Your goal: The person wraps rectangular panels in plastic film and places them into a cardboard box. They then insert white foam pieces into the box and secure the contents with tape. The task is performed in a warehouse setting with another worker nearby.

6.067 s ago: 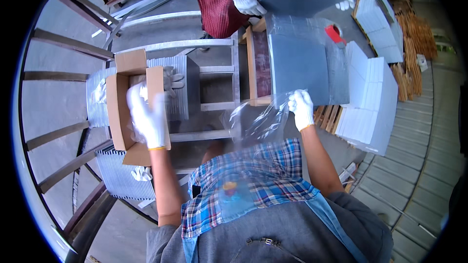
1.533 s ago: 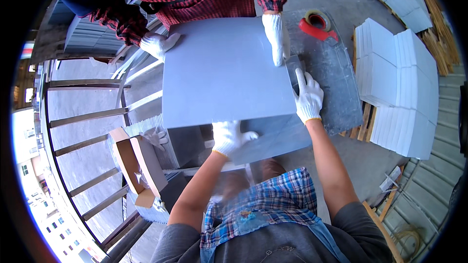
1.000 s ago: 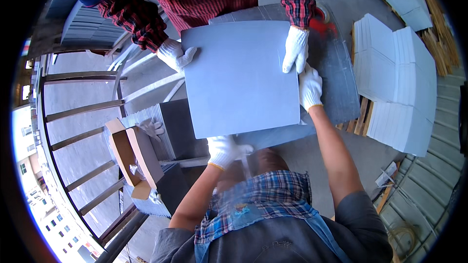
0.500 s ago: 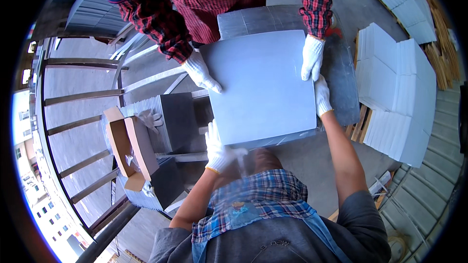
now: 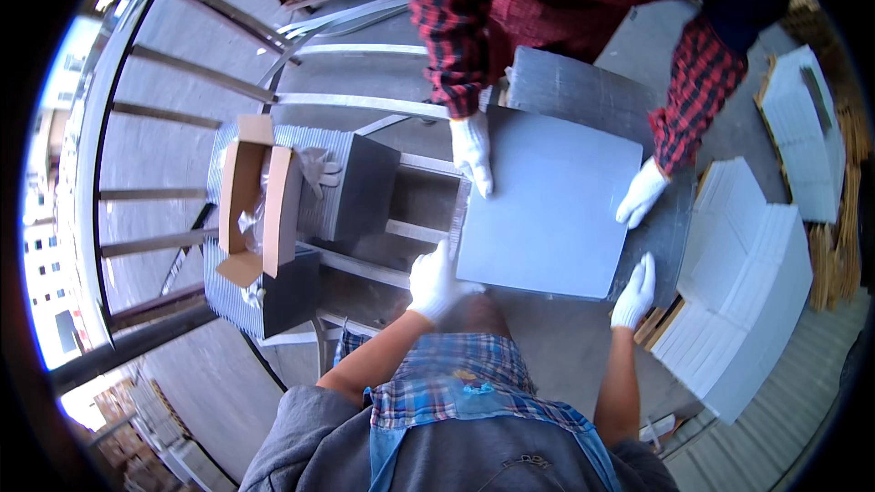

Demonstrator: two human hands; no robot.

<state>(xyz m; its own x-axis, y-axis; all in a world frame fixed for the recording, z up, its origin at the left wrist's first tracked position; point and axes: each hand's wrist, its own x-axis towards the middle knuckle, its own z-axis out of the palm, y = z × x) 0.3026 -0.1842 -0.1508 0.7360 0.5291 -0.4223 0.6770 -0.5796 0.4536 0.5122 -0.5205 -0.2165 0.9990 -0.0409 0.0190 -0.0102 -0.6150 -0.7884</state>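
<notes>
A flat blue-grey panel [image 5: 551,210] lies on top of a stack in front of me. My left hand [image 5: 432,286], in a white knitted glove, is beside the panel's near left corner; its fingers point up and its slightly blurred thumb sticks out to the right. No object shows in it. Close to the near right corner, my gloved right hand [image 5: 635,293] is held apart from the panel with its fingers stretched out. Across from me, a co-worker's white-gloved hands rest at the panel's edges, one hand [image 5: 471,155] on the left and another hand [image 5: 643,193] on the right.
An open cardboard box [image 5: 284,214] with gloves and plastic inside sits on ribbed-edged dark panel stacks [image 5: 369,187] to the left. Metal frame bars [image 5: 365,107] run around them. White sheet stacks [image 5: 729,282] stand on wood at right. A dark sheet [image 5: 574,77] lies beyond the panel.
The whole view has swung, so the panel and co-worker appear farther right. My right hand has come off the panel's right edge. The co-worker's right-side hand has slid nearer along that edge.
</notes>
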